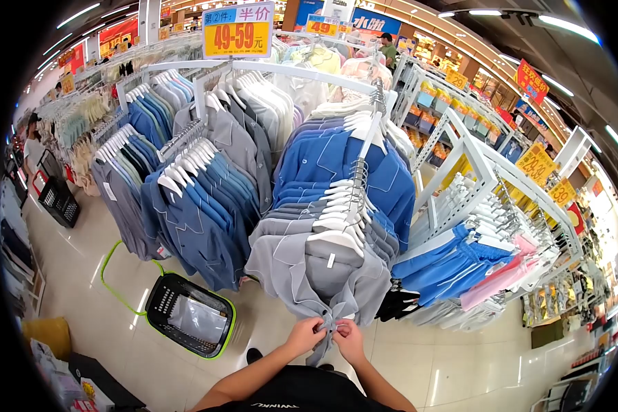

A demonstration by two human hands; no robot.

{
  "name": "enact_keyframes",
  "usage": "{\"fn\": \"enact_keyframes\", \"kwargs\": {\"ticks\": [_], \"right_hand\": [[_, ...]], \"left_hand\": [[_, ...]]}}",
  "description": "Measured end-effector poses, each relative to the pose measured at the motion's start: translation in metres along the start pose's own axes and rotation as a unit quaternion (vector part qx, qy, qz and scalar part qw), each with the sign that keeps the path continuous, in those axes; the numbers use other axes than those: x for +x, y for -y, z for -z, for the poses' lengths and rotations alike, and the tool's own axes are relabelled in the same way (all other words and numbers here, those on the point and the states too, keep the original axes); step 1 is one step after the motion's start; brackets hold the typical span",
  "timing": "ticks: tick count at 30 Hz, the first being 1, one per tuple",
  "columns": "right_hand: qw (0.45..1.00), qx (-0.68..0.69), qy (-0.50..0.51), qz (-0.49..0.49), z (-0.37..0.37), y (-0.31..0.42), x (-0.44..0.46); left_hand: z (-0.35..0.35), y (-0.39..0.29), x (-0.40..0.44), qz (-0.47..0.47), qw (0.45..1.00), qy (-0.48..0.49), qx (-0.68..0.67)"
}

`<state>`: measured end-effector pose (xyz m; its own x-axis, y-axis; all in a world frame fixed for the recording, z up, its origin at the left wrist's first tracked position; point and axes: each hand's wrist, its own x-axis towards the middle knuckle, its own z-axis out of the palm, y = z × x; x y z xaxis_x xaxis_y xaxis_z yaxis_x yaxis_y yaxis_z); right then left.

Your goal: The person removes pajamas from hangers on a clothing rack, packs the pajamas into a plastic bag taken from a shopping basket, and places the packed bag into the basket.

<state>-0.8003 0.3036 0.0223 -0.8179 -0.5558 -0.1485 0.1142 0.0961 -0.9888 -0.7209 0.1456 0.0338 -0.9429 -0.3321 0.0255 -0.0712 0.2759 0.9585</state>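
A grey pajama shirt (292,275) with pale piping hangs on a white hanger (336,240) at the near end of a rack. Low on its front edges, my left hand (307,335) pinches the cloth on one side. Just beside it, my right hand (349,339) grips the other front edge, fingers bent and close together. Any button between the fingertips is too small to make out. Behind this shirt hang several more grey ones and a bright blue pajama shirt (323,161).
A black shopping basket (159,302) with a green rim stands on the floor at left, a plastic-wrapped item (198,320) inside. Dark blue shirts (192,233) hang left; blue shorts (453,264) hang right. A price sign (237,31) tops the rack. A person (387,49) stands far back.
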Motion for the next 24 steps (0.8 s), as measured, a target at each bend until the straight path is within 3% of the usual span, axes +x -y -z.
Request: {"fn": "enact_keyframes", "kwargs": {"ticks": [5,10,12,15,20,24], "right_hand": [[1.000,-0.023,0.011,-0.004,-0.010,0.007,0.001],[1.000,-0.022,0.020,0.009,-0.024,0.017,0.001],[0.992,-0.127,0.007,0.007,-0.030,0.018,0.001],[0.988,-0.155,-0.004,0.002,-0.044,0.022,-0.002],[0.982,-0.181,-0.058,-0.002,-0.079,0.027,-0.006],[0.983,-0.138,-0.122,0.004,-0.109,0.025,-0.006]], "left_hand": [[0.009,0.012,-0.001,-0.005,1.000,0.013,0.004],[0.027,0.014,-0.002,-0.072,0.997,0.032,0.027],[0.034,0.017,-0.001,-0.072,0.996,0.043,0.025],[0.048,0.020,0.001,-0.064,0.995,0.067,0.026],[0.072,0.028,0.002,-0.055,0.994,0.096,0.018],[0.085,0.032,-0.001,-0.046,0.997,0.057,-0.040]]}}
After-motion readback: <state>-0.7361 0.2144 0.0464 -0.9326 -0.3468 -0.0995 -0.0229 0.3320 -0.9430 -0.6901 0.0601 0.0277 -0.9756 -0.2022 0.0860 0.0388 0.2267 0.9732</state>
